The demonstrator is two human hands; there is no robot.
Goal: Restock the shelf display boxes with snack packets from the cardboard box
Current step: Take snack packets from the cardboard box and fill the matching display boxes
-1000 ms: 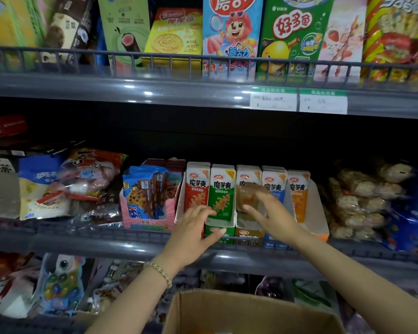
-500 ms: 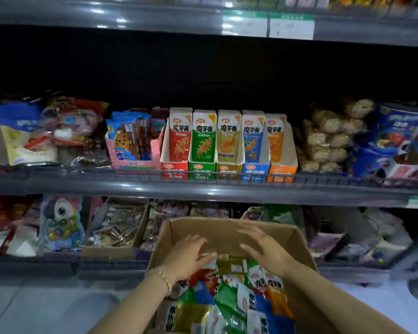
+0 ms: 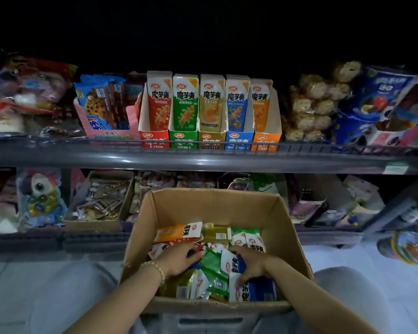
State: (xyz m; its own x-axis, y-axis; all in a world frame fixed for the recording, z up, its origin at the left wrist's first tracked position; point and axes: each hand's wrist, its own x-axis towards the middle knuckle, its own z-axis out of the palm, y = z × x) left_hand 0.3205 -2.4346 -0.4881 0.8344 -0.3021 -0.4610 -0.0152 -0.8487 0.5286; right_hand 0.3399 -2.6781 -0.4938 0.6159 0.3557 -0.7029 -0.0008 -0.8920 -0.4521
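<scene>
Down at the near side of the cardboard box (image 3: 215, 208), among mixed snack packets (image 3: 179, 233): left hand (image 3: 179, 260) with fingers bent into the pile, grasp impossible to tell; right hand (image 3: 251, 265) curled round a blue-and-white packet (image 3: 231, 261). Above, along the front edge of the shelf (image 3: 58, 160), five display boxes (image 3: 211, 141) side by side, packets upright inside.

On the grey shelf (image 3: 58, 156), a heap of mixed bags (image 3: 27, 92) lies far left beside blue cookie packs (image 3: 101, 102) standing in a pink tray (image 3: 111, 135), while clear-wrapped round cakes (image 3: 311, 104) and blue bags (image 3: 377, 100) fill the right end above a pale price label (image 3: 395, 168). Below sit a big-eyed toy pack (image 3: 40, 196), a brown tray (image 3: 92, 225) of small wrapped sweets, and purple packs (image 3: 304, 208). Round printed lids (image 3: 405, 249) hang at the far right over the pale floor (image 3: 34, 285).
</scene>
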